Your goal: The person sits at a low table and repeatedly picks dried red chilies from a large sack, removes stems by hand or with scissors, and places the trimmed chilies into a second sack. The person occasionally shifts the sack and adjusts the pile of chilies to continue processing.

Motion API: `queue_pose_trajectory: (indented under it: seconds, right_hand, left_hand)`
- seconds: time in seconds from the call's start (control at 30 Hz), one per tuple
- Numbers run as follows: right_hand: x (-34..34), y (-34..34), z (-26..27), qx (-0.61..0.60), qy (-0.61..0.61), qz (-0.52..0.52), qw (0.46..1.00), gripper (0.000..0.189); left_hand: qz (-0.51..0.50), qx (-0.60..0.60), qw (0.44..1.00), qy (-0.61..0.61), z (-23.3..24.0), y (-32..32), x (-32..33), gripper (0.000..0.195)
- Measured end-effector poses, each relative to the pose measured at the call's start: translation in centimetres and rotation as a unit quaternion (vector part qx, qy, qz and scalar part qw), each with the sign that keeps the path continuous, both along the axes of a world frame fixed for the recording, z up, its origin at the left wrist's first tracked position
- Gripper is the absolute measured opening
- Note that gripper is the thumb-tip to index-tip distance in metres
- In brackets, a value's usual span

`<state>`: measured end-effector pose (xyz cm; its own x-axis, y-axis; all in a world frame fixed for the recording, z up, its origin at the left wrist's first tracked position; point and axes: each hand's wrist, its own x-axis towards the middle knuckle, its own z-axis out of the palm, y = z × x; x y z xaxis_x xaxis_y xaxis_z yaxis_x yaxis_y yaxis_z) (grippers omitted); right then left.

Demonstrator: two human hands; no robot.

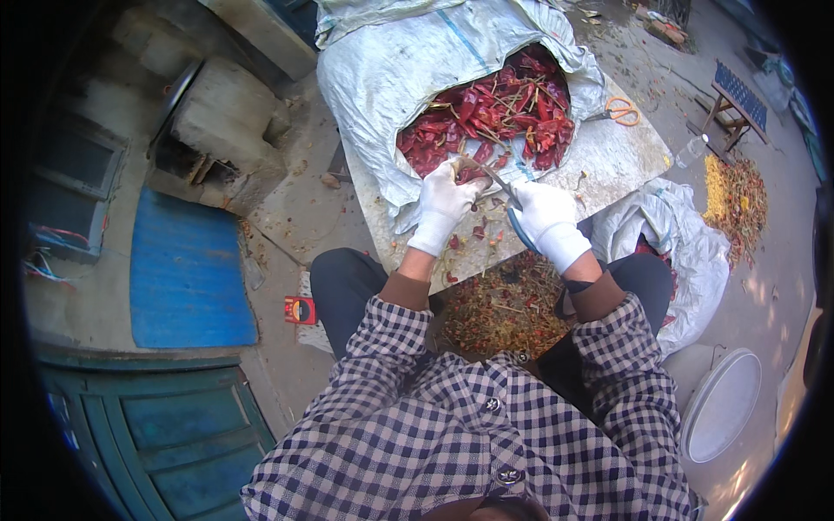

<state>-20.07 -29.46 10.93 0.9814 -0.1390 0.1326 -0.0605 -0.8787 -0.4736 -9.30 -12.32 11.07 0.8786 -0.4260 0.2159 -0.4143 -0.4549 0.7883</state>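
In a white glove, my left hand [447, 202] grips a dried red chili pepper [470, 176] over the near edge of the sack's opening. My right hand [547, 218], also gloved, holds scissors [519, 228] with blue handles. Their blades reach left to the pepper in my left hand; whether they touch it I cannot tell. Just beyond both hands, a white woven sack [384, 84] lies on a board with its mouth towards me, full of dried red chili peppers [495, 107] with stems. Loose chili bits [479, 232] lie on the pale board [625, 156] below my hands.
Orange-handled scissors [623, 111] lie beside the sack. A second woven sack [697, 260] with red chilies stands by my right knee, near a white bucket [723, 404]. Stem scraps [502, 306] cover the ground between my legs. A clear bottle [692, 151] and a small stool [739, 101] are to the right.
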Motion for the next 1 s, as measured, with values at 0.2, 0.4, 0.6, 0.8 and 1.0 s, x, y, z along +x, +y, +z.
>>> queue_pose_trajectory:
  seconds: [0.2, 0.4, 0.6, 0.8, 1.0]
  right_hand:
    - [-0.5, 0.0, 1.0, 0.735, 0.15, 0.17, 0.639, 0.026]
    - [-0.6, -1.2, 2.4, 0.274, 0.08, 0.016, 0.958, 0.025]
    - [-2.1, -0.2, 0.5, -0.135, 0.141, 0.112, 0.974, 0.022]
    - [-1.1, -0.8, 0.6, -0.159, 0.163, 0.102, 0.968, 0.023]
    - [-0.8, -0.8, 0.4, -0.162, 0.185, 0.095, 0.965, 0.024]
  left_hand:
    - [-0.031, -0.321, 0.898, 0.3, -1.3, 1.6, -1.5, 0.025]
    - [0.067, -0.203, 0.934, 0.287, -2.3, 3.7, 0.8, 0.03]
    - [0.007, 0.267, 0.957, -0.111, -2.9, 1.4, 7.5, 0.022]
    - [-0.005, 0.371, 0.928, 0.035, -4.1, -5.2, 11.0, 0.045]
    - [0.026, 0.44, 0.897, 0.031, -5.8, -6.4, 9.4, 0.048]
